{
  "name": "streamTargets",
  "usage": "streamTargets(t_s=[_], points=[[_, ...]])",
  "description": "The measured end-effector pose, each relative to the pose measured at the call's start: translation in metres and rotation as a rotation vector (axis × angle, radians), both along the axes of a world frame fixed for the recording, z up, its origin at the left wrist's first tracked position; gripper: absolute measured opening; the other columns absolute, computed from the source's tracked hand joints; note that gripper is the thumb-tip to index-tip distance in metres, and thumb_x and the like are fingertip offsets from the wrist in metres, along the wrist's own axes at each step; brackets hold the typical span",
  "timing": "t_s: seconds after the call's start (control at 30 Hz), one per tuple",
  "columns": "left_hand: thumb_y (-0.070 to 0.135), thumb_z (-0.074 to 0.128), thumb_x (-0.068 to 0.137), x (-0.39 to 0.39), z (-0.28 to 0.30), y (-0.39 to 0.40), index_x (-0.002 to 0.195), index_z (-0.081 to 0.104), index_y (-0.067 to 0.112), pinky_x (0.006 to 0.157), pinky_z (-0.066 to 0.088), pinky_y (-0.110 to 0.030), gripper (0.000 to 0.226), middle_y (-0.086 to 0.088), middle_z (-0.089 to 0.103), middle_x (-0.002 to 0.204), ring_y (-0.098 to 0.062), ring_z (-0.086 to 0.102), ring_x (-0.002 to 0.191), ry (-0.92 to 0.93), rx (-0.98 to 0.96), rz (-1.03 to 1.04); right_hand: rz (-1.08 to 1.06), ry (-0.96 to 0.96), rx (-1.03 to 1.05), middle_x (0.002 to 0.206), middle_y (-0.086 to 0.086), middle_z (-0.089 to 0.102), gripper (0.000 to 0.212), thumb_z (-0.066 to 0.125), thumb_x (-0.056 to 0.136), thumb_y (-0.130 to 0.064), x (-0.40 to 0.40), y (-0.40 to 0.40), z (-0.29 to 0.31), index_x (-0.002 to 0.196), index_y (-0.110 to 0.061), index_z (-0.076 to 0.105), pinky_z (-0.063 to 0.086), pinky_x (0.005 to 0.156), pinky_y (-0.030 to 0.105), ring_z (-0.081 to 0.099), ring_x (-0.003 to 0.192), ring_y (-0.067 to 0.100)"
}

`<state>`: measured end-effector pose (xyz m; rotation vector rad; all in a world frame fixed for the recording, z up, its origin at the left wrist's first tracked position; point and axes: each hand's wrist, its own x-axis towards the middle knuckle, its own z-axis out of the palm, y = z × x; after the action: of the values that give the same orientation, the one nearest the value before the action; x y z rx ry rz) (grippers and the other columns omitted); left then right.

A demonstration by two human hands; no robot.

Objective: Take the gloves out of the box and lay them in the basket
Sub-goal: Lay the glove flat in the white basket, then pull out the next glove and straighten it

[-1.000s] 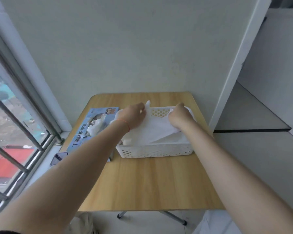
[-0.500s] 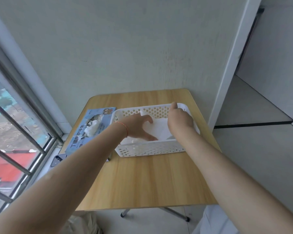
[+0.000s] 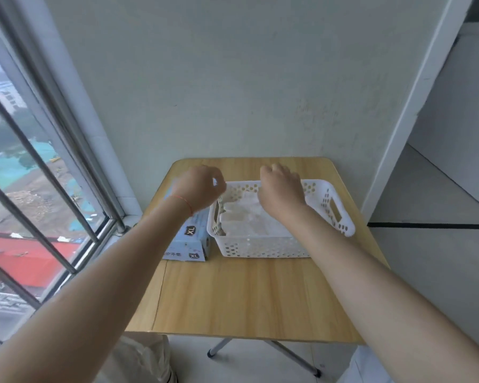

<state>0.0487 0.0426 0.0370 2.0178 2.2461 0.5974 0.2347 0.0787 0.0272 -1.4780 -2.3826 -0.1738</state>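
A white perforated basket [image 3: 335, 214] stands on the small wooden table [image 3: 246, 294], with translucent white gloves [image 3: 242, 221] lying flat inside it. The light blue glove box [image 3: 190, 240], marked XL, lies against the basket's left side. My left hand [image 3: 201, 187] hovers over the far part of the box and hides its opening. Its fingers are loosely curled and I see nothing in them. My right hand [image 3: 282, 190] hangs above the gloves in the basket, fingers loosely curled, holding nothing.
The table stands against a pale wall [image 3: 233, 92]. A barred window [image 3: 39, 189] runs close along the left. To the right are a white door frame [image 3: 409, 106] and a tiled floor. The table's folding legs [image 3: 288, 355] show below its front edge.
Both hands pressed a glove down into the basket and let go of it. They have since lifted, and my left hand has moved left over the box. The view has tilted.
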Motion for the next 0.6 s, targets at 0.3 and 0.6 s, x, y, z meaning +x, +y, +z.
streamTargets(t_s=[0.3, 0.6], points=[[0.042, 0.072, 0.084, -0.074, -0.019, -0.046, 0.088, 0.068, 0.026, 0.068, 0.049, -0.026, 0.017, 0.009, 0.062, 0.081, -0.012, 0.06, 0.069, -0.215, -0.14, 0.073, 0.286, 0.135, -0.42, 0.125, 0.004, 0.054, 0.035, 0.05, 0.092, -0.016, -0.106, -0.021, -0.001, 0.125, -0.021, 0.056, 0.041, 0.098, 0.043, 0.049, 0.116, 0.025], [0.03, 0.07, 0.088, -0.092, -0.036, -0.046, 0.087, 0.071, 0.026, 0.08, 0.051, -0.03, 0.004, 0.004, 0.059, 0.094, -0.012, 0.06, 0.083, -0.311, 0.234, 0.074, 0.293, 0.297, -0.422, 0.096, 0.0, 0.061, 0.014, 0.059, 0.094, -0.032, -0.124, -0.016, -0.002, 0.095, -0.019, 0.062, 0.052, 0.078, 0.037, 0.06, 0.086, 0.02]])
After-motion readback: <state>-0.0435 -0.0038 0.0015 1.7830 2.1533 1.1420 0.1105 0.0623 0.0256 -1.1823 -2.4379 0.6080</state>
